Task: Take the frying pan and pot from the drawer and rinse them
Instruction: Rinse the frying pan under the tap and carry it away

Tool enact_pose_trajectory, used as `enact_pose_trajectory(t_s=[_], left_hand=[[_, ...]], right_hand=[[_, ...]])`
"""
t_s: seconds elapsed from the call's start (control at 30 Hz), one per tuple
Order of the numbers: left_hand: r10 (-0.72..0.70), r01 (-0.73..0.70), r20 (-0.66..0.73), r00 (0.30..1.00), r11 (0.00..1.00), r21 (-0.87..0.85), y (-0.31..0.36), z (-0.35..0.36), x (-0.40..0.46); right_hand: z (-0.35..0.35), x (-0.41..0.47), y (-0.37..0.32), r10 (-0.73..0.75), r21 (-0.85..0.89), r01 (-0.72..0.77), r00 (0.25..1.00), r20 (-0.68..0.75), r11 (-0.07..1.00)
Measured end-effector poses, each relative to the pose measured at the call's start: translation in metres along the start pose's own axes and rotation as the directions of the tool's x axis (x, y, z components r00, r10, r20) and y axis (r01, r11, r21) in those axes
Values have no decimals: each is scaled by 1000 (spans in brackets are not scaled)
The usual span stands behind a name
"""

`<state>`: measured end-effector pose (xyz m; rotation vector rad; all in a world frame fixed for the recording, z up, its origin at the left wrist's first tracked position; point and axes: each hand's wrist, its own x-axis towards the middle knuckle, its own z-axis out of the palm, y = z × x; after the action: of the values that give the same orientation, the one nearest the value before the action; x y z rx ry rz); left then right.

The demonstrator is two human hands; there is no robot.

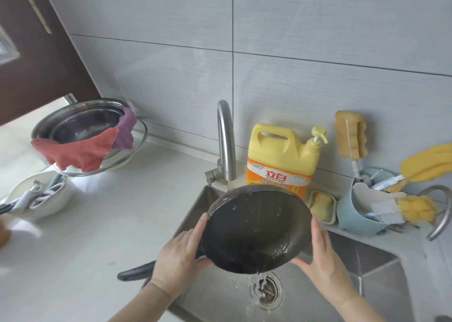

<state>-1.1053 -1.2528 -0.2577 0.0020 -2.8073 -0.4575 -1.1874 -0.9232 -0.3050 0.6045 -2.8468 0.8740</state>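
Note:
A black frying pan [254, 228] is tilted over the steel sink [371, 260], its inside facing me, wet and dripping. Water runs from the faucet [226, 140] onto its upper rim and pours off the lower edge toward the drain [266, 291]. My left hand [181, 253] holds the pan's left rim, fingers up along the edge, thumb under it. My right hand [320, 250] holds the right rim with fingers along the side. The pan's dark handle [134, 271] sticks out to the left behind my left wrist. A steel pot [80, 123] sits at the far left on the counter.
A yellow detergent jug [283, 160] stands behind the sink. A soap dish [322, 206] and a blue holder [359, 216] with brushes and sponges sit to the right. Red and purple cloths [80, 150] drape over the pot. A white bowl [39, 197] holds utensils.

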Motion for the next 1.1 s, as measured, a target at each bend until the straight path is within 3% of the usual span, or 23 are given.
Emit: enact_pose_trajectory(t_s=[0.13, 0.33, 0.67, 0.97, 1.1], left_hand=[[11, -12, -8, 1000, 996, -89, 15, 6, 22], [2, -4, -15, 1000, 990, -140, 14, 4, 30], [-100, 101, 29, 995, 994, -34, -27, -14, -14], [-99, 100, -18, 995, 995, 23, -37, -18, -47], [-69, 69, -15, 998, 998, 5, -31, -14, -41]], right_hand=[[-20, -7, 22, 115, 3, -115, 993, -16, 993], [-23, -5, 29, 144, 59, -144, 990, 1, 988], [20, 15, -13, -97, 17, 96, 992, 79, 995], [50, 23, -38, -144, -73, 158, 975, 170, 985], [40, 20, -37, -111, -57, 117, 989, 102, 991]])
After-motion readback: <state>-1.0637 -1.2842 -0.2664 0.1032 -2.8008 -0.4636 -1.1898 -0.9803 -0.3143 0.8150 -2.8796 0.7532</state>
